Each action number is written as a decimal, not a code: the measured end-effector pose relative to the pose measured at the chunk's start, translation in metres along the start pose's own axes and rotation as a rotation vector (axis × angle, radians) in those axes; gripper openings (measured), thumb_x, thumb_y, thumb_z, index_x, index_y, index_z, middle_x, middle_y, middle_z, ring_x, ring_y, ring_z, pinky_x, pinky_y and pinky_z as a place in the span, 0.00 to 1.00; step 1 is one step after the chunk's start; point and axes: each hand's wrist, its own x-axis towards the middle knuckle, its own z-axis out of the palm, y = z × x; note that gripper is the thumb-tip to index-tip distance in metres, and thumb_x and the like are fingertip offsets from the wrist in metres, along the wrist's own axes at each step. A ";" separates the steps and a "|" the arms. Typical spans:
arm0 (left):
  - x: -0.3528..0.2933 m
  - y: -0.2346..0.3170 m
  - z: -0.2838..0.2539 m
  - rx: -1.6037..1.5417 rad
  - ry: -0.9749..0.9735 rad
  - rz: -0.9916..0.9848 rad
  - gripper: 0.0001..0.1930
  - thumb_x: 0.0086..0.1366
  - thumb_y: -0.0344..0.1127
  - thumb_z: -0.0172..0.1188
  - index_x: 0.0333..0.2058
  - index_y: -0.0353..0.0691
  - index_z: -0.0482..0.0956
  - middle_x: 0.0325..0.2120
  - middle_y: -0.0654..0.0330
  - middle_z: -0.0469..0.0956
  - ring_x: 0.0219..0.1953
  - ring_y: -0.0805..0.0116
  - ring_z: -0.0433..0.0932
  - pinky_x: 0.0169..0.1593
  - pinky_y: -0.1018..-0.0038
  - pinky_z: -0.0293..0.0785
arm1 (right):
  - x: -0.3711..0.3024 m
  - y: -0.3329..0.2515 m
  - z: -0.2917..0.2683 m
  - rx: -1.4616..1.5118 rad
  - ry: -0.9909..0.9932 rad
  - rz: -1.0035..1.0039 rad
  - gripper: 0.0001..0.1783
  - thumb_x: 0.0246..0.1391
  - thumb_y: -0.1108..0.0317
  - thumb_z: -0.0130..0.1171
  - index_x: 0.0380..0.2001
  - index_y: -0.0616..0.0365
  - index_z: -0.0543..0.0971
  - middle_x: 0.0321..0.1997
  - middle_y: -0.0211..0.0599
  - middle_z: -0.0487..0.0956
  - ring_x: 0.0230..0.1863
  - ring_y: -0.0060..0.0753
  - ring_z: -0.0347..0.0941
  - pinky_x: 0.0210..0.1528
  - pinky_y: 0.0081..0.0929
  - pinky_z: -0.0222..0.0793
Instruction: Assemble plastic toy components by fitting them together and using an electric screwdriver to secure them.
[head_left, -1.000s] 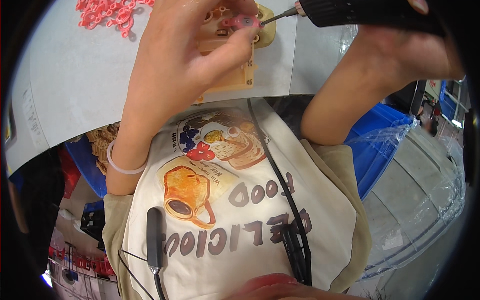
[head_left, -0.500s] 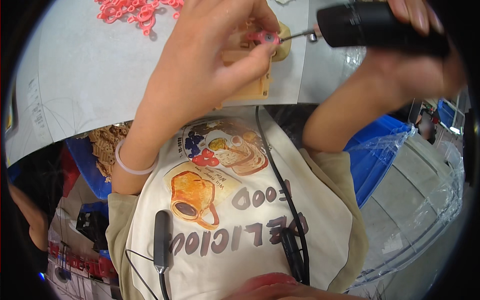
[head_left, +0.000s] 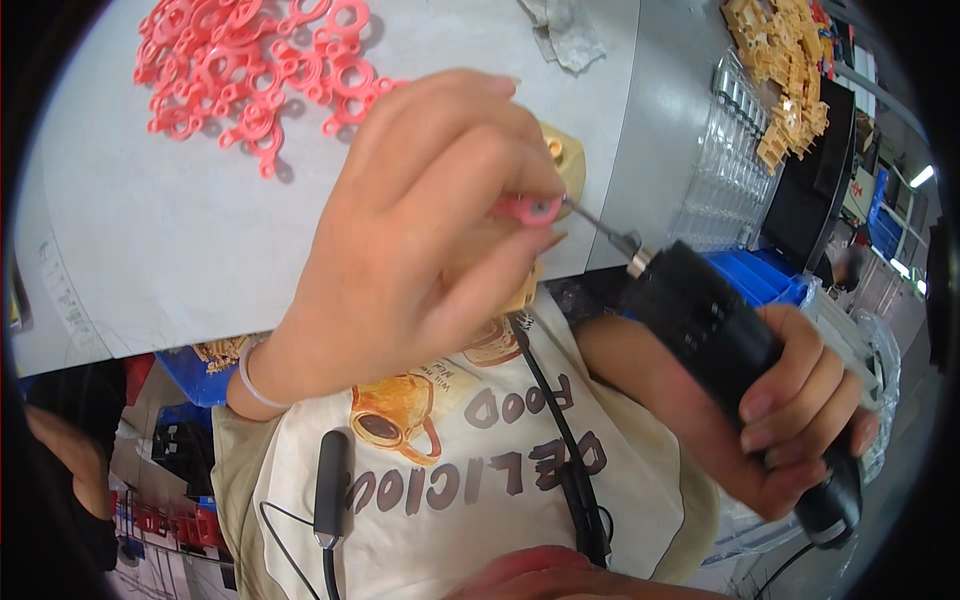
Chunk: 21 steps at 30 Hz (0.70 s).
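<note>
My left hand pinches a small pink plastic part between thumb and fingers. There is a dark spot in the part's round end. In my right hand is a black electric screwdriver, its body slanting down to the right. Its thin metal bit points up at the pink part; the tip lies right by the part's edge, and I cannot tell whether they touch. Behind my left fingers, a pale yellow plastic block on the table is partly hidden.
Many pink ring-shaped parts lie heaped at the table's far left. A crumpled grey-white scrap is at the back. To the right are clear plastic trays and a pile of tan parts. A blue bin stands below the table's left edge.
The view has shifted, so the table sits lower in the picture. The screwdriver has swung from nearly level to a steep slant. My left hand still grips the pink part.
</note>
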 end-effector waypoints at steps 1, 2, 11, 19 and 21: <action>-0.008 0.005 0.000 0.004 -0.003 0.004 0.14 0.48 0.25 0.68 0.36 0.36 0.79 0.39 0.53 0.78 0.52 0.49 0.74 0.58 0.54 0.67 | -0.004 -0.005 0.000 0.011 -0.010 -0.017 0.14 0.50 0.69 0.59 0.40 0.58 0.69 0.19 0.21 0.69 0.17 0.14 0.66 0.23 0.13 0.63; -0.011 0.009 0.002 -0.001 -0.011 0.006 0.14 0.48 0.25 0.68 0.36 0.36 0.79 0.39 0.53 0.78 0.52 0.49 0.74 0.58 0.54 0.67 | -0.007 -0.011 -0.002 0.006 -0.006 -0.044 0.15 0.50 0.69 0.60 0.40 0.58 0.69 0.19 0.21 0.69 0.16 0.14 0.66 0.22 0.14 0.63; -0.033 0.023 -0.005 0.000 -0.091 -0.057 0.14 0.51 0.29 0.70 0.38 0.38 0.78 0.39 0.55 0.78 0.53 0.47 0.72 0.56 0.55 0.68 | -0.019 -0.021 -0.007 0.151 -0.006 -0.058 0.17 0.44 0.75 0.67 0.35 0.57 0.69 0.17 0.23 0.75 0.16 0.18 0.72 0.22 0.14 0.75; -0.034 0.016 -0.013 -0.038 -0.117 -0.076 0.14 0.51 0.32 0.71 0.35 0.39 0.77 0.39 0.55 0.78 0.52 0.48 0.72 0.55 0.55 0.69 | -0.011 -0.007 -0.009 0.324 -0.071 -0.055 0.18 0.44 0.75 0.68 0.35 0.57 0.69 0.17 0.24 0.75 0.17 0.20 0.74 0.23 0.16 0.77; -0.036 0.021 -0.018 -0.023 -0.118 -0.094 0.14 0.51 0.32 0.71 0.35 0.39 0.77 0.38 0.55 0.78 0.52 0.48 0.72 0.55 0.55 0.69 | -0.011 -0.006 -0.008 0.387 -0.080 -0.046 0.18 0.44 0.75 0.69 0.34 0.57 0.69 0.17 0.24 0.75 0.17 0.20 0.74 0.23 0.17 0.77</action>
